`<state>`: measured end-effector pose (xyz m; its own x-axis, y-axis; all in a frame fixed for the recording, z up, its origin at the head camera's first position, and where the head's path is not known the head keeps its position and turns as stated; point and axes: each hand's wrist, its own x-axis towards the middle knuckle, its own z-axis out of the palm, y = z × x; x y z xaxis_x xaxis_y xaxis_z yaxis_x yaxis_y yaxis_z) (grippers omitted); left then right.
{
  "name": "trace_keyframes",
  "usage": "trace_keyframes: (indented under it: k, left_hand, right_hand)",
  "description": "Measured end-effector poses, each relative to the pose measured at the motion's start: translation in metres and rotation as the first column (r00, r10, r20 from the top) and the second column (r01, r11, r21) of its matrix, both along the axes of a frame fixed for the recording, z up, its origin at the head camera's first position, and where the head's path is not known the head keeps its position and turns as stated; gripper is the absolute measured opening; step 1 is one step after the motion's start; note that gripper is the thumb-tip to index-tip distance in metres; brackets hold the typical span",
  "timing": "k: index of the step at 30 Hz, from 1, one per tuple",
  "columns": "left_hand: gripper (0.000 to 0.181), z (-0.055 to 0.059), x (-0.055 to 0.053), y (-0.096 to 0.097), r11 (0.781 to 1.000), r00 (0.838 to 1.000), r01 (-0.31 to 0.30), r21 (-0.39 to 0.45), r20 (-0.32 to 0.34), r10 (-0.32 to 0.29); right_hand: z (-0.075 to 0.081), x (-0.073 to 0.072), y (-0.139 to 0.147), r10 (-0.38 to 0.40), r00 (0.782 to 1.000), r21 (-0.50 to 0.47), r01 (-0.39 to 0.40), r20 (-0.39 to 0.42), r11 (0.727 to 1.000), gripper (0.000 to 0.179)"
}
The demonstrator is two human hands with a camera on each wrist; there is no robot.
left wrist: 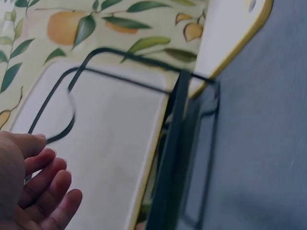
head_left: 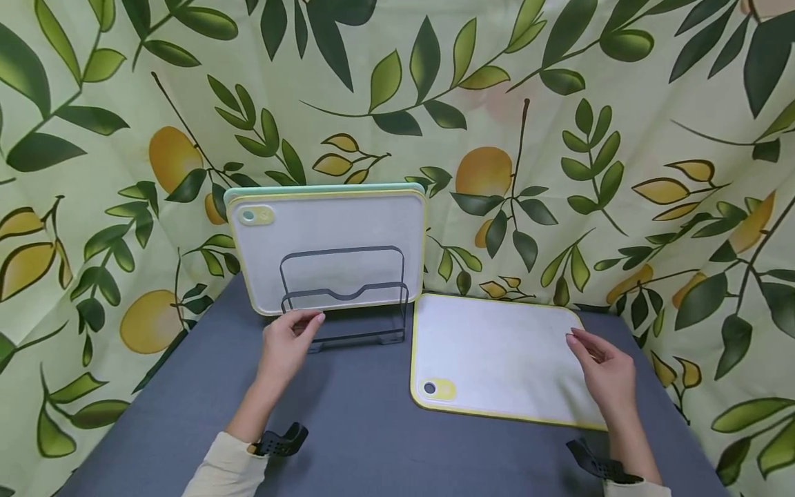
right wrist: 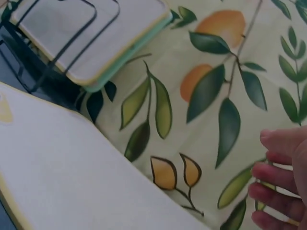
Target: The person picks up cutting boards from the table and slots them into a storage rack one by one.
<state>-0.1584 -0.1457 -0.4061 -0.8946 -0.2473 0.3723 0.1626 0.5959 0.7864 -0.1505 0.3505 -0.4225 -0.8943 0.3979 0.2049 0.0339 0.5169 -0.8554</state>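
A dark wire rack (head_left: 341, 295) stands at the back left of the table. In it, a white cutting board with a yellow rim (head_left: 323, 228) leans upright in front of a mint-green one (head_left: 329, 188). My left hand (head_left: 287, 348) is at the rack's front left, fingers loosely bent, overlapping its wire in the left wrist view. Another white cutting board with a yellow rim (head_left: 497, 359) lies flat to the right of the rack. My right hand (head_left: 604, 373) is over its right edge, fingers relaxed with nothing between them.
A blue-grey cloth (head_left: 373, 442) covers the table. Patterned fabric with leaves and oranges (head_left: 484, 69) hangs behind and along both sides. The flat board's back edge lies close to this fabric. Each wrist wears a black strap (head_left: 282, 440).
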Motion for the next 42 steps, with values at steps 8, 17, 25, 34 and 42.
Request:
trace_keyframes:
  k: [8, 17, 25, 34, 42]
  left_hand:
    - [0.014, -0.019, -0.010, 0.051, 0.992, 0.995, 0.100, 0.083, 0.013, -0.101]
    - [0.027, -0.062, -0.019, 0.103, 0.972, 0.984, 0.140, 0.188, 0.084, -0.158]
    - [0.026, -0.087, -0.028, 0.139, 0.973, 0.982, 0.102, 0.208, 0.133, -0.131]
    - [0.021, -0.103, -0.036, 0.157, 0.998, 0.984, -0.058, 0.008, 0.170, 0.056]
    - [0.021, -0.106, -0.035, 0.167, 0.994, 0.983, -0.059, -0.095, 0.170, 0.075]
  right_hand:
    - [-0.035, 0.001, 0.017, -0.131, 0.990, -0.035, 0.130, -0.046, 0.991, 0.044]
    - [-0.053, 0.002, 0.033, -0.250, 0.968, -0.039, 0.250, 0.003, 0.968, 0.047]
    - [-0.064, 0.007, 0.047, -0.299, 0.948, -0.023, 0.303, 0.110, 0.953, 0.054]
    - [-0.076, 0.007, 0.038, -0.357, 0.933, 0.044, 0.355, 0.037, 0.934, 0.049]
    - [-0.085, 0.008, 0.039, -0.422, 0.906, 0.035, 0.422, -0.023, 0.906, 0.044]
